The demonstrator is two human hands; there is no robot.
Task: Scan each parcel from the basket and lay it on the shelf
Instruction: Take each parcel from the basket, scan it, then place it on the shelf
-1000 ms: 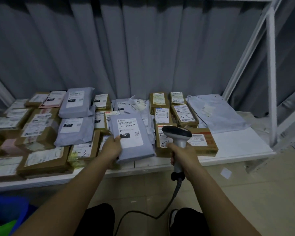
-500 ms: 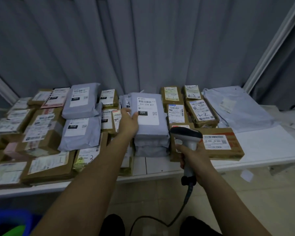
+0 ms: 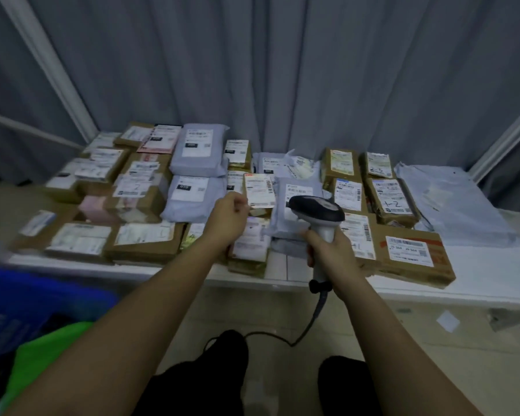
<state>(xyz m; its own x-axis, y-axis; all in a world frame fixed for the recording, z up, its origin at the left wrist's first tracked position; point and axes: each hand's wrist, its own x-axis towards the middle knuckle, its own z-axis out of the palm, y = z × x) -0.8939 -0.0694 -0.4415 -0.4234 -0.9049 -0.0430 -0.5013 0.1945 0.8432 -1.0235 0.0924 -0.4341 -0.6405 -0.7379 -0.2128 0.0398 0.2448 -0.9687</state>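
A grey mailer bag with a white label lies on other grey bags in the middle of the white shelf, partly hidden by the scanner. My right hand grips the handle of a grey barcode scanner, its head just in front of that bag. My left hand hovers left of the bag with loosely curled fingers and holds nothing. The blue basket sits at the lower left with a green bag in it.
Several brown boxes and grey bags cover the shelf; a large box lies at the front right and a flat grey bag at the far right. Grey curtain hangs behind. White frame posts rise at both sides. The scanner cable trails to the floor.
My left hand has let go of the grey mailer bag, which now lies on the stack, and has drawn back to the left. The view has turned left, showing the blue basket.
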